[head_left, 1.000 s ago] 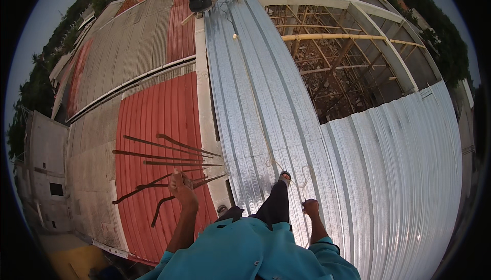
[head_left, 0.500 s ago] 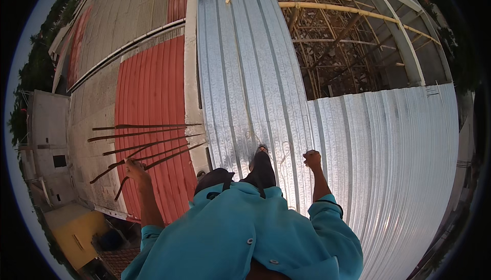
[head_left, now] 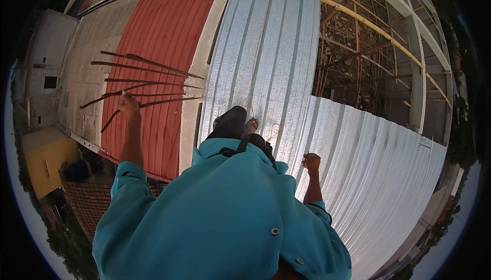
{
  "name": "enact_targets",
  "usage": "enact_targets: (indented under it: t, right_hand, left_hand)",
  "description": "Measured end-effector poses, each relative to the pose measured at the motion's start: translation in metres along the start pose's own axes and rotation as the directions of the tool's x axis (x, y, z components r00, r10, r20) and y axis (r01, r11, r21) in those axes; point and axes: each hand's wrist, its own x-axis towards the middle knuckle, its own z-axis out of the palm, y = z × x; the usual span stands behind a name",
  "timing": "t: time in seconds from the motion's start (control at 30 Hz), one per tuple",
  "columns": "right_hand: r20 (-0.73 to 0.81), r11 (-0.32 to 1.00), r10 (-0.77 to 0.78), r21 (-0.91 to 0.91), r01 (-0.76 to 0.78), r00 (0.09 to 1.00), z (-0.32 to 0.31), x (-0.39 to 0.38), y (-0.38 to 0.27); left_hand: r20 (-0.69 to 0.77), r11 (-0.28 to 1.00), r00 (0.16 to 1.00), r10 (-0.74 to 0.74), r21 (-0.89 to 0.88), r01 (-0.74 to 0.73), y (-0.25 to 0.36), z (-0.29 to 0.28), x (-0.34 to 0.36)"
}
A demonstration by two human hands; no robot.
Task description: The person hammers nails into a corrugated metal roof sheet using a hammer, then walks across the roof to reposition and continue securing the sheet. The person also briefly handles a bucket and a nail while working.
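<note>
teal shirt point(head_left: 220, 218) hiding legs and most of foot point(head_left: 250, 124), scaffolding depths unclear

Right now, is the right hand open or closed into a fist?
Closed. The right hand is curled into a fist above the corrugated metal roof sheet; whether it grips anything cannot be told.

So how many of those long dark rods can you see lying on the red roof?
About 6 long dark metal rods, fanned across the red corrugated roof beside the raised left hand; the lowest ones overlap, so more may be hidden.
</note>
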Motion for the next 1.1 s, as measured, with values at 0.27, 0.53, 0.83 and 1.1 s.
enact_targets:
  t: [0.27,0.53,0.83,1.1]
  right_hand:
    - [0.035,0.996,0.087,-0.023,-0.087,0.996,0.014,-0.024,0.02]
    - [0.048,0.996,0.084,0.028,-0.085,0.995,0.015,-0.025,0.026]
    - [-0.015,0.999,-0.015,0.038,0.016,1.0,0.022,-0.038,0.001]
    - [-0.027,0.991,0.062,0.123,-0.058,0.998,0.017,-0.006,0.015]
  left_hand:
    - [0.066,0.995,0.995,0.074,-0.075,-0.069,-0.007,-0.002,0.011]
    - [0.027,0.994,0.998,0.063,-0.088,-0.061,-0.007,-0.002,0.014]
    - [-0.016,0.999,0.999,0.034,0.034,-0.033,0.016,0.003,-0.001]
    - [-0.1,0.993,0.995,-0.018,0.116,0.03,0.035,0.01,-0.022]
